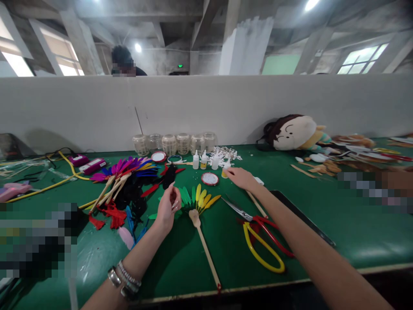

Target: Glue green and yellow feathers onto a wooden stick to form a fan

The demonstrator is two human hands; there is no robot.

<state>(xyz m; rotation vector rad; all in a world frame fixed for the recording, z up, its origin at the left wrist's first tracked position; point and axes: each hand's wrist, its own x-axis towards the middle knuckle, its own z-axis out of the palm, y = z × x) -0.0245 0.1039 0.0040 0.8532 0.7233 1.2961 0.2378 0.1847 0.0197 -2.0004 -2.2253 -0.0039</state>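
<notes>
My right hand (pixel 241 178) reaches across the table, its fingers closed at the side of a small white glue bottle (pixel 227 165) with a yellow label. Curled in a pinch, my left hand (pixel 169 207) hovers beside a feather fan; whatever it may hold is hidden. The fan has a wooden handle (pixel 205 245) with a red tip, and green feathers (pixel 186 196) and yellow feathers (pixel 201 199) spread from its heart-shaped head. Scissors (pixel 254 219) with red and yellow grips lie partly open below my right forearm.
Several glass jars (pixel 168 144) line the low wall, near more small bottles (pixel 195 160) and a lid with white bits (pixel 209 178). Colourful feather fans (pixel 119 176) pile up left. A dark flat tablet-like object (pixel 303 217) and a plush doll (pixel 295 131) lie right. A person sits beyond the wall.
</notes>
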